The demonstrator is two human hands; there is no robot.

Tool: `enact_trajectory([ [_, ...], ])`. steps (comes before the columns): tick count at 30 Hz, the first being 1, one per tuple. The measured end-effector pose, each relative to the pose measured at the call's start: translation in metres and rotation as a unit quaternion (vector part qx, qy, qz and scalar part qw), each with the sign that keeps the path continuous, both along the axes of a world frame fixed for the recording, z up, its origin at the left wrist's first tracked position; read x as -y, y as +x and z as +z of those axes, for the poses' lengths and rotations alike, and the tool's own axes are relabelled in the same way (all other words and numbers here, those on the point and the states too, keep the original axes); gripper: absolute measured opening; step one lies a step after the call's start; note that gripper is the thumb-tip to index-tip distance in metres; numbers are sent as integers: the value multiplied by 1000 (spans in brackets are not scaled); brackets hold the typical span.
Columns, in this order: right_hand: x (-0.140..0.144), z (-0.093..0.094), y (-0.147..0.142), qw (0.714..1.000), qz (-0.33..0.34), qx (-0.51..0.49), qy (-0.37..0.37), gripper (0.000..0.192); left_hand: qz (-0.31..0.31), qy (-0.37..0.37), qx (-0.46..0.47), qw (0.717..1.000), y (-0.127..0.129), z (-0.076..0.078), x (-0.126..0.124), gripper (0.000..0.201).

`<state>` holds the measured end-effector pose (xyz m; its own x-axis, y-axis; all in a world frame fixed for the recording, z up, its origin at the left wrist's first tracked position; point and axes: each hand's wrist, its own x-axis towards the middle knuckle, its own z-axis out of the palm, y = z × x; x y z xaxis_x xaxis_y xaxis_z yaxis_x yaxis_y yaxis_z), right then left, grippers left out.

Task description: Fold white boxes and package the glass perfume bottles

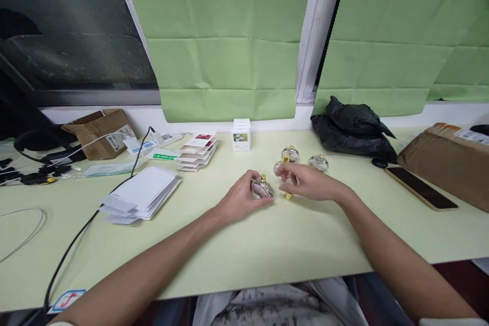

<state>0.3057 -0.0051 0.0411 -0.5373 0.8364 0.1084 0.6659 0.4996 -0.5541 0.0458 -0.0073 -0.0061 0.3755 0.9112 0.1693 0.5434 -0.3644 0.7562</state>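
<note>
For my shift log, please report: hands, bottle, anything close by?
Left hand holding glass bottle, gold neck upward. Right hand beside it, at gold piece; grip unclear. Other bottles close behind right hand.

Green hangings (229, 61) — dark window (87, 56) — pale tabletop (214, 260)

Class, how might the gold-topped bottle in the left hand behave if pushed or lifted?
The bottle looks glassy and shiny, so it may be slippery and probably fragile. Its rounded sides suggest it could tip or roll if pushed.
</note>
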Motion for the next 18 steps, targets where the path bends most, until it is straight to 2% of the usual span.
enact_trajectory([
  [2,0,2,-14,995,-31,-58,72,27,3,11,4,1000,3,-2,1,61],
  [6,-3,-2,-37,986,28,-76,142,19,-11,13,4,1000,5,-1,2,49],
  [12,-7,-10,-40,984,48,-62,160,21,-13,24,1,1000,4,-1,1,47],
  [18,-6,-10,-40,982,69,-37,171,18,-7,22,-3,1000,3,-2,-1,47],
])
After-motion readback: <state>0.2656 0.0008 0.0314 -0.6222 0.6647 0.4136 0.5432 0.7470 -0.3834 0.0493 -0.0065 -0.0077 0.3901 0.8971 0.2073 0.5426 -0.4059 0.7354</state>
